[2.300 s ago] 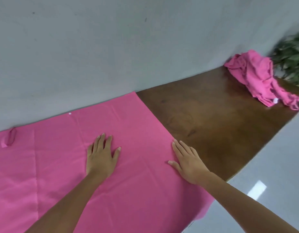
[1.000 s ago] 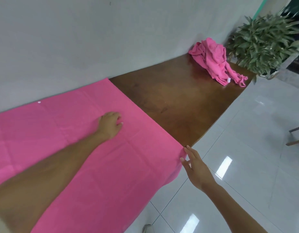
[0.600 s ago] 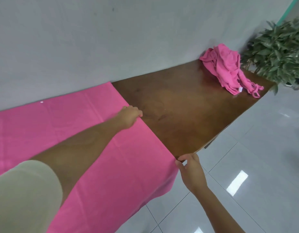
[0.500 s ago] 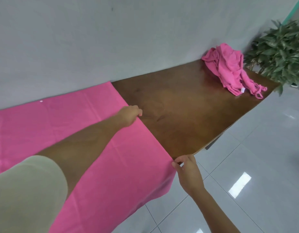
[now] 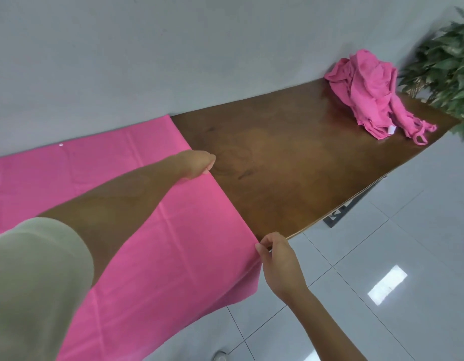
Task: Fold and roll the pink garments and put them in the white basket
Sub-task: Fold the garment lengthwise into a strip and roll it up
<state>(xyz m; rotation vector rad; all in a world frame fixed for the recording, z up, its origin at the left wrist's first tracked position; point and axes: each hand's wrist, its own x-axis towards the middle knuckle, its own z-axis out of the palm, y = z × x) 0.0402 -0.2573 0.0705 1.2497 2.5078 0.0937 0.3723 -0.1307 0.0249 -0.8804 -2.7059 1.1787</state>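
Observation:
A large pink garment [image 5: 173, 246] lies spread flat over the left part of the brown wooden table [image 5: 291, 173], and its near part hangs over the table's front edge. My left hand [image 5: 197, 164] pinches the cloth's right edge near the middle of the table. At the table's front edge my right hand [image 5: 275, 254] pinches the same right edge of the cloth. A crumpled pile of pink garments [image 5: 371, 95] sits at the far right end of the table. No white basket shows in this view.
A grey wall [image 5: 173, 53] runs along the back of the table. A green potted plant [image 5: 447, 66] stands just past the table's right end. Glossy grey floor tiles [image 5: 382, 269] lie in front of and below the table.
Both hands left the flat cloth and moved to its right edge, where they now pinch it. The view has swung to the right.

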